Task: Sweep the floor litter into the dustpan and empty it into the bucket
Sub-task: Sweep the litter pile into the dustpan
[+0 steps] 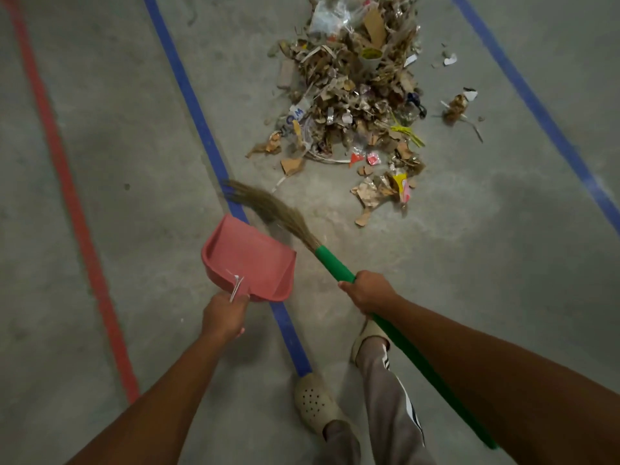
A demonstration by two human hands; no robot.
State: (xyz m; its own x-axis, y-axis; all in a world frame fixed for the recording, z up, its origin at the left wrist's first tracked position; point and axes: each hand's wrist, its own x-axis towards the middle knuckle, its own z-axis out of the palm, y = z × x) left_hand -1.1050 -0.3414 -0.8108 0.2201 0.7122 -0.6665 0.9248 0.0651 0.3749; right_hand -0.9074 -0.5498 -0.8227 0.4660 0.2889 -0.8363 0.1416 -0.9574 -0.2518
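Gripping the dustpan [248,260] in the left hand [224,315] and the broom [332,263] in the right hand [367,292], fingers curled round both. Short of the litter pile [355,105] ahead; no bucket in view. Liable to scatter light scraps with a hard stroke, or push dust under a tilted lip.

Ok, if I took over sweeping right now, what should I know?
Left hand grips the handle of the pink dustpan; it looks empty.
Right hand grips the green broom; its bristles are short of the litter pile.
The pile lies ahead on the floor, between the blue lines.
Done: nothing swept in yet.
Left: sweep it all in, then empty into the bucket, which is out of view.
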